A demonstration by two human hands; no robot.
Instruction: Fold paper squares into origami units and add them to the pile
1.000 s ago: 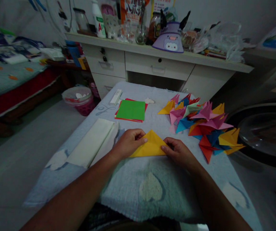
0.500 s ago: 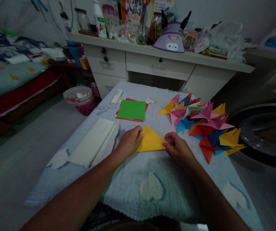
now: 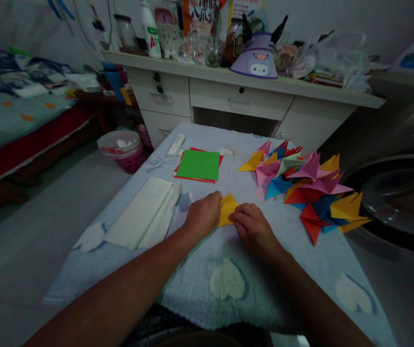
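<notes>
While looking just below the centre of the frame, find the yellow folded paper (image 3: 227, 211), partly covered from both sides, peaked toward the top of the frame and resting on or just above the patterned cloth (image 3: 192, 284), too close to tell which. Held along its left edge by the left hand (image 3: 204, 213), curled closed with knuckles up; held at its lower right edge by the right hand (image 3: 253, 225), bunched narrow at the tips, with thumb placement too hidden to tell. Likely very light, thin and crisp, with some spring along the creases; probably layered, so stiffer at the folds than a single sheet. Unlikely to be slippery in the grasp, yet apt to skid under a sideways push and quick to wrinkle at a corner. Best taken by opposite edges between thumb and forefinger; better pressed along a crease than squeezed in the middle. Just above the hands in the frame, mind the green-topped paper stack (image 3: 198, 165), near but not touching; at centre left, mind the long white folded sheet (image 3: 140, 209), easy to nudge with the left wrist. Toward the right of the frame, stay shy of the colourful folded pile (image 3: 303, 194), all points and likely easy to crush. For moving, count on most room toward the bottom centre, over the heart print (image 3: 229, 280) and down to the drooping cloth edge.
</notes>
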